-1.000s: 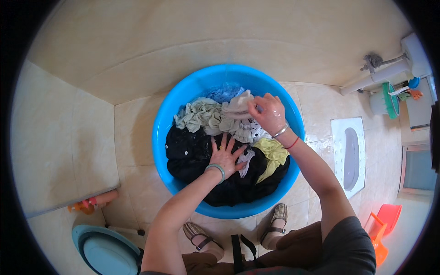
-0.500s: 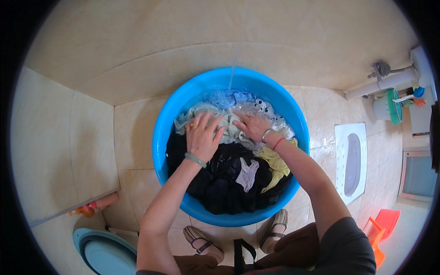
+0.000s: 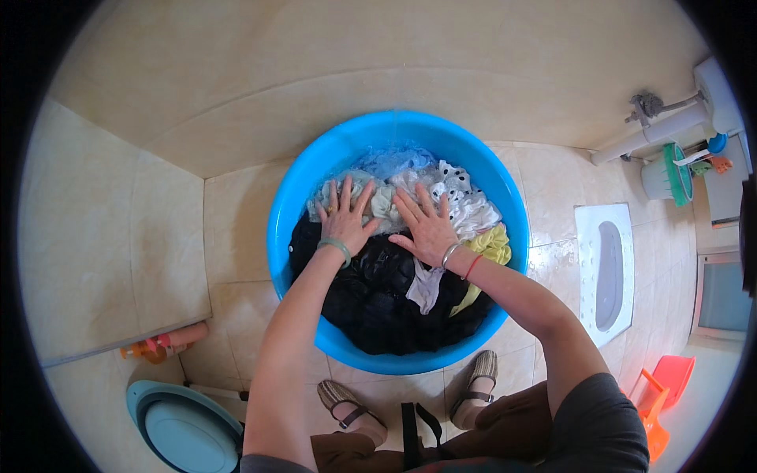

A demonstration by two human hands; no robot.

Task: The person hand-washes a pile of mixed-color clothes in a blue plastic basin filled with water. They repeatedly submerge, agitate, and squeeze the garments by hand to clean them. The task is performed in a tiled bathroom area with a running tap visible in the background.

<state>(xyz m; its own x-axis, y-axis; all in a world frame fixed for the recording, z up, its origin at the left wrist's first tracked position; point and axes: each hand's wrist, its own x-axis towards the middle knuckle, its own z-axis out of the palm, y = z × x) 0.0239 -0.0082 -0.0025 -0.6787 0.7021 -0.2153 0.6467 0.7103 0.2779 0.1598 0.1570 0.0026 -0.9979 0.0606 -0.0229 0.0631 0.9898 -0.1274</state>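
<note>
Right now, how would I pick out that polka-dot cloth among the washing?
Find the big blue basin on the tiled floor. At its far right side, just beyond the right hand, lies the white cloth. It alone carries black dots; its neighbours are plain blue, yellow or black.

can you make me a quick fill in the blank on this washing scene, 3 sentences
1. Both hands, the left hand and the right hand, press flat on wet clothes inside a round ____ tub.
2. Each wrist wears a ____.
3. The yellow cloth lies beside the ____ hand.

Missing words: blue; bracelet; right
</note>
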